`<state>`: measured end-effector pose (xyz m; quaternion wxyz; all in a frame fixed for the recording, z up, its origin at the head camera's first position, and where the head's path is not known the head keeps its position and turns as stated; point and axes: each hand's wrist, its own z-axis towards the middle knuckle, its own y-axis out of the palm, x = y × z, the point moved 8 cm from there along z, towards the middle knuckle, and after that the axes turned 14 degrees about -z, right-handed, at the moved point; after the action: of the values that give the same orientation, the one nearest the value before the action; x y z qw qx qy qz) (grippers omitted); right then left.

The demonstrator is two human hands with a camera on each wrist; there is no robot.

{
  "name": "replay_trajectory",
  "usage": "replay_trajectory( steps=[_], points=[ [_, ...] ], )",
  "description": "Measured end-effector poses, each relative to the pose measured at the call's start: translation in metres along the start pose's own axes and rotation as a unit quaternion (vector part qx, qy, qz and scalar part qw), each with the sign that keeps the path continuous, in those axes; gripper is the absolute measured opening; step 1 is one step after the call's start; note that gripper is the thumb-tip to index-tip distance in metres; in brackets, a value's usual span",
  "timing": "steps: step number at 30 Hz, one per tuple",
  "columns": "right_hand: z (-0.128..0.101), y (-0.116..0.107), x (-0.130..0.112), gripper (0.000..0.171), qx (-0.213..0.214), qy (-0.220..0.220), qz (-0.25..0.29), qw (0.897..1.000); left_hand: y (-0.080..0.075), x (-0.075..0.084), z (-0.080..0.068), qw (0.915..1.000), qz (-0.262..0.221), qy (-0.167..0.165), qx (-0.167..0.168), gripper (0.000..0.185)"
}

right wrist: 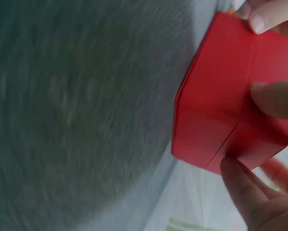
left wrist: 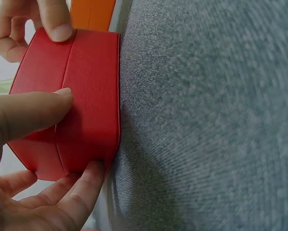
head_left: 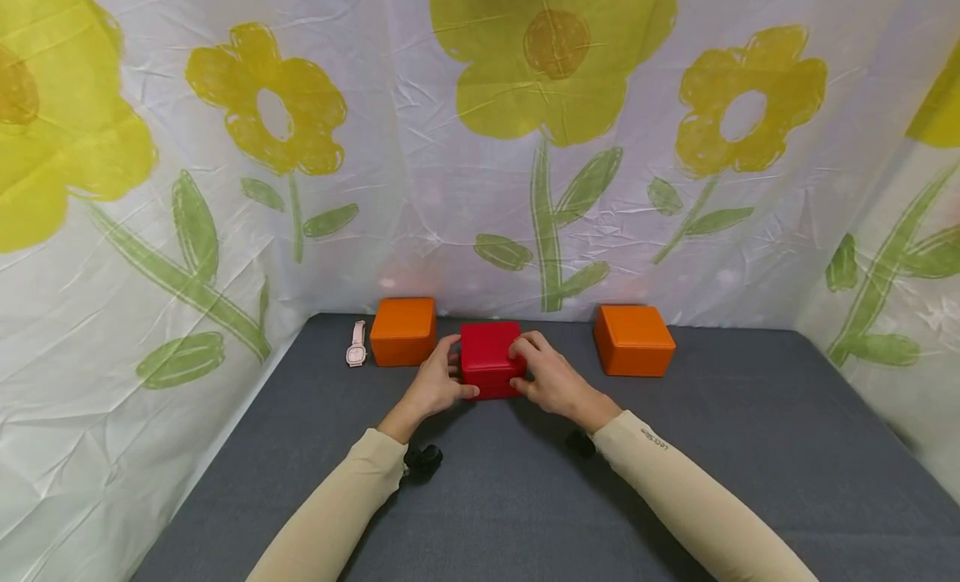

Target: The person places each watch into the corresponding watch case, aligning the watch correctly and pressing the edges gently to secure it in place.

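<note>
A red, leather-look box (head_left: 490, 346) stands on the grey cloth between both hands, its lid down along a thin seam. My left hand (head_left: 435, 383) grips its left side, thumb on the front face at the seam and fingers spread along the side. On the opposite side my right hand (head_left: 553, 377) holds it, thumb at the front and fingers bent against the side by the lid. The left wrist view shows the lower part of the box (left wrist: 95, 91) close to the cloth. What the box contains is hidden.
An orange box (head_left: 402, 332) stands to the left of the red one, and another orange box (head_left: 635, 341) to the right. A pale pink wristwatch (head_left: 357, 346) lies beside the left orange box. Behind the grey table (head_left: 487, 507) hangs a flower-printed curtain (head_left: 420, 173).
</note>
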<state>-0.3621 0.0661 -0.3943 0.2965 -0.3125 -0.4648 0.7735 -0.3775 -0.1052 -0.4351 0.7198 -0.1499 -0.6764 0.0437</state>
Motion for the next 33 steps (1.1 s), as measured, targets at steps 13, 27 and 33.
replay_trajectory(
  steps=[13,27,33],
  points=[
    [-0.011,0.013,0.026,0.056,-0.038,0.202,0.168,0.964,-0.004,0.013,-0.008,0.999,0.041,0.017,0.011,0.076],
    [-0.007,0.014,0.057,0.057,-0.012,0.227,0.178,0.957,0.009,0.011,0.027,0.9993,0.036,0.012,-0.005,0.076],
    [-0.002,0.013,0.073,0.058,-0.011,0.244,0.181,0.953,0.016,0.011,0.048,0.9992,0.035,0.014,-0.011,0.076]
  ],
)
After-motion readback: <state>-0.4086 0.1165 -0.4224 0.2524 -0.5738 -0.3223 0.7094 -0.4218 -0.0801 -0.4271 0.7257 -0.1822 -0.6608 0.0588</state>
